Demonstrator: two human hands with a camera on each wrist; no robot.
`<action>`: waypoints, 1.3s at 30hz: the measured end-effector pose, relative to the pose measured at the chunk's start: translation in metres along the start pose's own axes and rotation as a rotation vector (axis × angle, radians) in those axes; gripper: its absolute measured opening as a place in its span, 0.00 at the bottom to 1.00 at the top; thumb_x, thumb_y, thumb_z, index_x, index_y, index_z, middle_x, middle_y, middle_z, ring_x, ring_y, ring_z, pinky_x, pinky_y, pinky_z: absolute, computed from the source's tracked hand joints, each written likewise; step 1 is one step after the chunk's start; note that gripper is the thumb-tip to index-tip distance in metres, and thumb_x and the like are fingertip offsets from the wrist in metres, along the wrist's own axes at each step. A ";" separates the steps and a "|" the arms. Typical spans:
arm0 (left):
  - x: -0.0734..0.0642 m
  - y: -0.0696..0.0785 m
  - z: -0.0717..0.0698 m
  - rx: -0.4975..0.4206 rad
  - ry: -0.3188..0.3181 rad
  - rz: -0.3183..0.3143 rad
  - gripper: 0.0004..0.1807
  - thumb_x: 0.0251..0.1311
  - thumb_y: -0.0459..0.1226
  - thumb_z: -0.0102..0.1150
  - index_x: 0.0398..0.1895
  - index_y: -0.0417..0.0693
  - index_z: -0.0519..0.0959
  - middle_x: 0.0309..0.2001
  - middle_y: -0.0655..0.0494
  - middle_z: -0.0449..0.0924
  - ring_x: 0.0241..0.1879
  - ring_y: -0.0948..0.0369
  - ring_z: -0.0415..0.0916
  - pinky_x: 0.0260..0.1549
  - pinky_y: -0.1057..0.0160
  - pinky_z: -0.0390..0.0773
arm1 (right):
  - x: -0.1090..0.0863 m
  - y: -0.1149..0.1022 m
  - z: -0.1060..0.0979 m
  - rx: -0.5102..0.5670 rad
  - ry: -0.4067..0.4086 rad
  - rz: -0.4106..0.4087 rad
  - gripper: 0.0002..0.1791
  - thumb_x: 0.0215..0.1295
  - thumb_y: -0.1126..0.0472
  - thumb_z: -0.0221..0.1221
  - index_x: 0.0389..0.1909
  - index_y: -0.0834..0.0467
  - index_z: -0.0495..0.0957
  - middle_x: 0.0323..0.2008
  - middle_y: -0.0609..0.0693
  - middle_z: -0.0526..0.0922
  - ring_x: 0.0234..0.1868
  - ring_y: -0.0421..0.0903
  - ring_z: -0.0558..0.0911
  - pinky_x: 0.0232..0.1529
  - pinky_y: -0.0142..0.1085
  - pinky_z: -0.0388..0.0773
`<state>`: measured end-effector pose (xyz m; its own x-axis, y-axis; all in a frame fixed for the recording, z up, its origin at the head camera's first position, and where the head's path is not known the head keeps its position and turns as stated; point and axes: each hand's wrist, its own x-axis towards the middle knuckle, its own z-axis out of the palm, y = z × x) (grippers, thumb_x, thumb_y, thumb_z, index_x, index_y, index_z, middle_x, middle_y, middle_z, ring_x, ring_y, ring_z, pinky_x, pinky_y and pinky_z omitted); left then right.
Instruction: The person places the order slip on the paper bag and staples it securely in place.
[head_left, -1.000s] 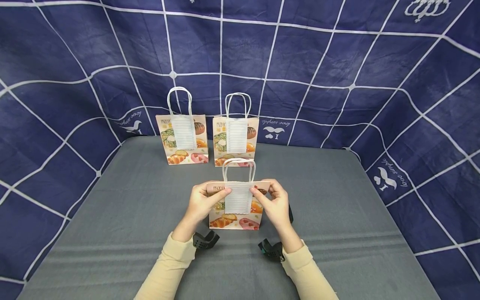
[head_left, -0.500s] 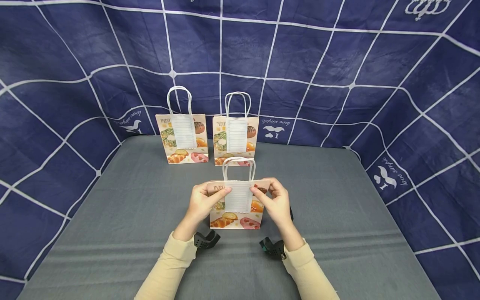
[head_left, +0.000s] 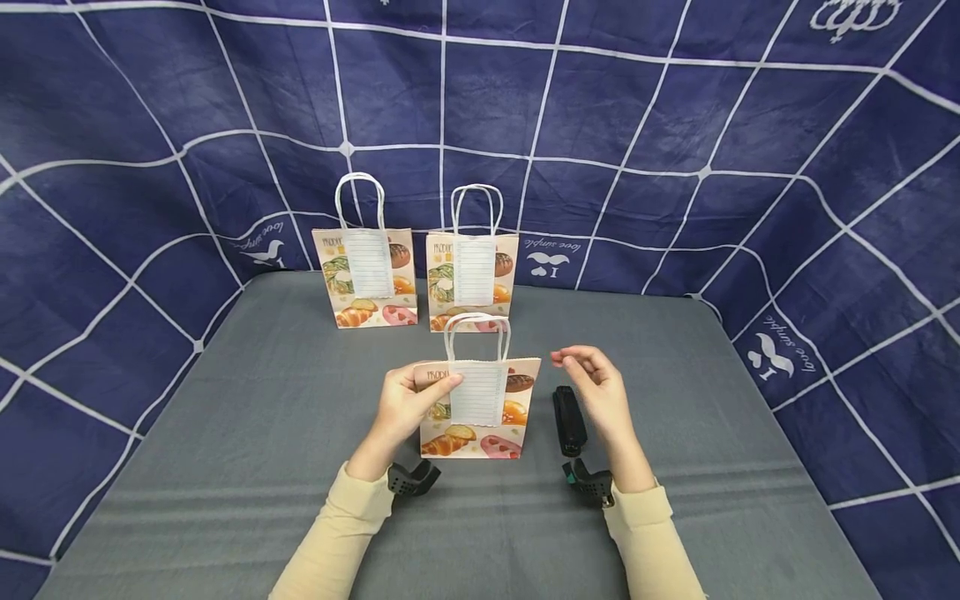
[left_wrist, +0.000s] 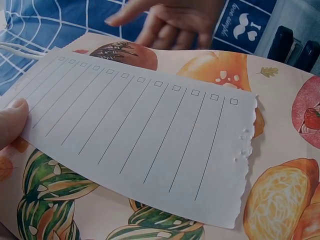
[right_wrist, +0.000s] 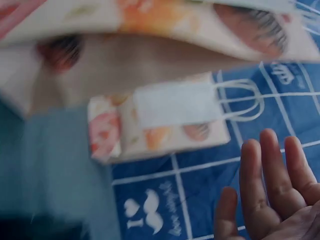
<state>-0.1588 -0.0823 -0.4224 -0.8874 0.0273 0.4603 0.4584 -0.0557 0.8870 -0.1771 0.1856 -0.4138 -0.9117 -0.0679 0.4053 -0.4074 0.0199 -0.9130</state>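
Observation:
A paper gift bag [head_left: 472,442] with printed breads and white twisted handles stands at the middle of the table. Over its front lies a lined paper sheet [head_left: 477,396], its lower edge ragged in the left wrist view. My left hand [head_left: 401,408] pinches the bag's upper left edge, thumb on the sheet's left side. Apart from the bag, to its right, is my right hand [head_left: 603,392], holding nothing; its fingers [right_wrist: 270,175] look loosely extended in the right wrist view. Below that hand a black stapler [head_left: 570,421] lies on the table, close to the bag's right side.
Two similar bags, a left one [head_left: 367,312] and a right one [head_left: 438,287], stand at the back, each with a lined sheet on its front. Behind them hangs a blue gridded cloth [head_left: 600,108]. A grey cloth [head_left: 225,417] covers the table.
My right hand has let go of the bag's right edge and moved right, uncovering the stapler. My left hand and the bag have stayed put.

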 end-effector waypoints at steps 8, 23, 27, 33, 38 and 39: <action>0.000 0.000 -0.001 -0.004 0.005 0.008 0.06 0.52 0.24 0.64 0.32 0.28 0.82 0.33 0.39 0.83 0.30 0.66 0.80 0.26 0.70 0.78 | -0.006 0.028 -0.025 -0.243 0.015 0.126 0.14 0.67 0.59 0.57 0.46 0.66 0.76 0.47 0.60 0.80 0.45 0.35 0.78 0.48 0.25 0.72; -0.001 -0.003 -0.003 0.005 0.013 0.008 0.04 0.52 0.28 0.66 0.32 0.36 0.85 0.33 0.51 0.85 0.32 0.64 0.80 0.28 0.69 0.78 | -0.023 0.069 -0.029 -0.310 -0.001 0.260 0.22 0.65 0.59 0.59 0.56 0.67 0.69 0.56 0.63 0.72 0.57 0.55 0.72 0.56 0.37 0.69; 0.000 -0.001 -0.002 0.004 0.000 -0.009 0.05 0.52 0.26 0.65 0.32 0.34 0.84 0.34 0.44 0.84 0.32 0.66 0.80 0.28 0.69 0.78 | -0.029 0.055 -0.026 -0.320 -0.048 0.281 0.26 0.65 0.64 0.58 0.59 0.71 0.63 0.59 0.68 0.67 0.59 0.62 0.68 0.59 0.50 0.65; 0.001 0.004 0.001 0.010 -0.008 -0.040 0.06 0.52 0.21 0.62 0.34 0.27 0.82 0.36 0.36 0.82 0.33 0.68 0.80 0.30 0.70 0.78 | -0.034 0.063 -0.028 -0.428 -0.137 0.300 0.32 0.62 0.61 0.61 0.63 0.70 0.61 0.61 0.68 0.65 0.60 0.61 0.66 0.60 0.53 0.61; 0.000 0.023 0.003 0.012 -0.007 -0.040 0.06 0.52 0.20 0.61 0.33 0.22 0.80 0.35 0.32 0.80 0.32 0.70 0.79 0.30 0.70 0.78 | -0.035 0.080 -0.033 -0.509 -0.157 0.322 0.36 0.60 0.54 0.62 0.65 0.65 0.63 0.63 0.63 0.64 0.58 0.58 0.67 0.58 0.52 0.63; 0.000 0.026 0.004 0.016 -0.009 -0.037 0.06 0.52 0.20 0.60 0.33 0.22 0.80 0.34 0.32 0.81 0.32 0.70 0.79 0.30 0.70 0.78 | -0.035 0.082 -0.033 -0.517 -0.158 0.324 0.36 0.59 0.53 0.63 0.65 0.64 0.63 0.63 0.63 0.64 0.58 0.58 0.67 0.58 0.53 0.63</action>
<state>-0.1467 -0.0802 -0.3994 -0.9031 0.0376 0.4277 0.4264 -0.0389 0.9037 -0.1806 0.2229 -0.5008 -0.9903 -0.1232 0.0640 -0.1211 0.5409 -0.8323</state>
